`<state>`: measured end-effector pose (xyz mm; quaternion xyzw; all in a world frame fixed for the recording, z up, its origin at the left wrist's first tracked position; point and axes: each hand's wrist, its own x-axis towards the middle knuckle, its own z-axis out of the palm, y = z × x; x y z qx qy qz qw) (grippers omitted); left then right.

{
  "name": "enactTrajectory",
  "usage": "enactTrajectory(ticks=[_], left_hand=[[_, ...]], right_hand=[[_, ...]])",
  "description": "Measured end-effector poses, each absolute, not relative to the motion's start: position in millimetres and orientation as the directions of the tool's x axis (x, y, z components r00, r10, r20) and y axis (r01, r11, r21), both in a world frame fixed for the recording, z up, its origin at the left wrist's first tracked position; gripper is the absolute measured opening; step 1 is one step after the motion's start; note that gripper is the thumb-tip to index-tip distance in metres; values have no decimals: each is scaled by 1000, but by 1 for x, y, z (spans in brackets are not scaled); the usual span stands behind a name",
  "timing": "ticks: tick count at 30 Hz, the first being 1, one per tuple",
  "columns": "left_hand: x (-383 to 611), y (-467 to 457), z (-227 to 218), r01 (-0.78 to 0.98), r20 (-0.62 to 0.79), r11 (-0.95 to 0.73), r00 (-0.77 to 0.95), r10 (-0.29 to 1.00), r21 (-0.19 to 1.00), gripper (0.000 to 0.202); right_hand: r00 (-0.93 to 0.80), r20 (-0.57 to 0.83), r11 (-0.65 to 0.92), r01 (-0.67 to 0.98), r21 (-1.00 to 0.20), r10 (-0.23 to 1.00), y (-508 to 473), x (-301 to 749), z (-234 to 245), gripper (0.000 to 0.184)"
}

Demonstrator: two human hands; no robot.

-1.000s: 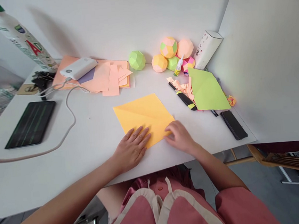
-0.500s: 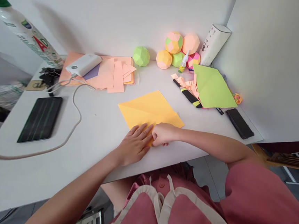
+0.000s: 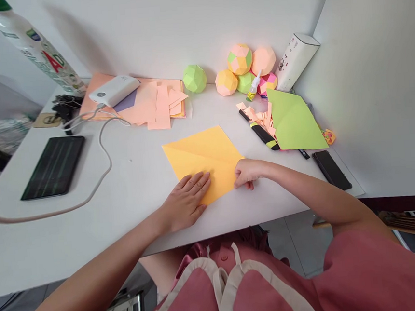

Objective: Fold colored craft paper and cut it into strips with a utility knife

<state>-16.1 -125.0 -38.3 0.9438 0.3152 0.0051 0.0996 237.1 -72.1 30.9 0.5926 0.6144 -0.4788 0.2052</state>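
At the far left of your desk (image 3: pixel 130 181) stood a tall bottle (image 3: pixel 40 49) with a green cap, and nearer you lay a tablet (image 3: pixel 53 167). Next came a white power bank (image 3: pixel 114 90) with a cable plugged in, resting on a stack of peach paper (image 3: pixel 142 114). Your left hand (image 3: pixel 187 201) lay palm down, fingers straight and nearly together, on the near left part of the folded yellow paper (image 3: pixel 207 150), which lay in front of you near the desk's front edge. A green paper ball (image 3: pixel 194 78) sat behind it by the wall. Your right hand (image 3: pixel 248 172) was curled at the paper's right edge; I could not tell whether it pinched the sheet. Further right were a cutter (image 3: pixel 265 136), a green sheet (image 3: pixel 295 123) and a dark phone (image 3: pixel 331 170).
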Motion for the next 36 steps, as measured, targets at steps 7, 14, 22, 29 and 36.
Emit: enactTrajectory(ticks=[7,14,22,29,36], left_hand=[[-17,-127,-39,615,-49,-775,787,615,144,61],[4,-148,-36,720,67,-690,687,724,73,67],[54,-122,-24,794,39,-599,598,800,101,49],[41,-85,-38,788,173,-588,563,808,183,49],[37,-79,-41,800,110,-519,512,852,300,49]], right_hand=[[-26,-771,-292,917,-272,636,-60,305,37,19],[102,-269,-181,940,-288,958,-66,336,45,18],[49,176,-63,995,75,983,-40,322,3,48],[40,154,-53,995,81,987,-29,324,-3,44],[-267,261,320,928,-189,928,-105,330,21,41]])
